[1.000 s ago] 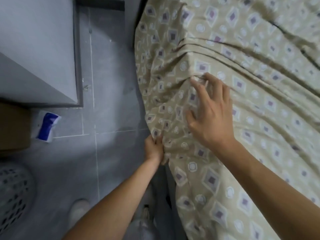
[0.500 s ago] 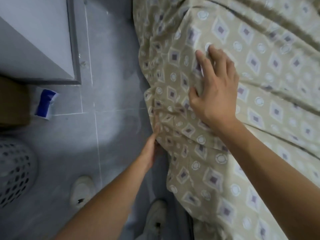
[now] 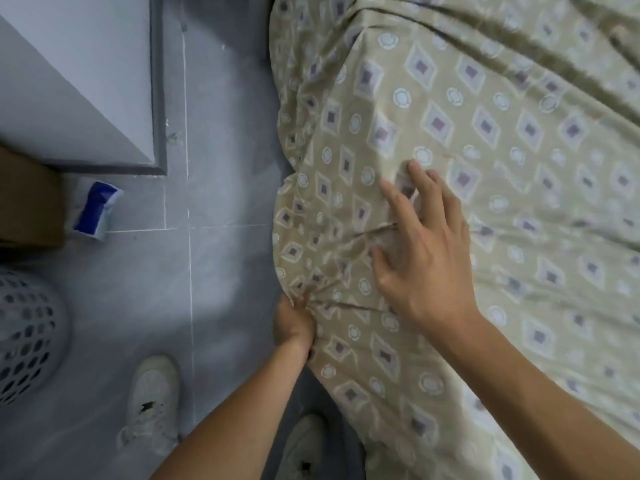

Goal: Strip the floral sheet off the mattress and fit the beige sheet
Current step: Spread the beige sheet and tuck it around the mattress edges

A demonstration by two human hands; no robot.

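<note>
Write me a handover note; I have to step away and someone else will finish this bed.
Left hand: grips a bunched edge of the beige sheet low at the bed's side.
Right hand: open, fingers spread, pressing flat on the sheet just above that grip.
Done: beige sheet is spread over the mattress; no floral sheet in view.
Left: pull this edge down and under, then smooth the folds near the top. Other corners are out of view, so check them.

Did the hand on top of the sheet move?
Yes. The right hand has slid along the beige sheet back toward the corner bunched in the left hand.
</note>
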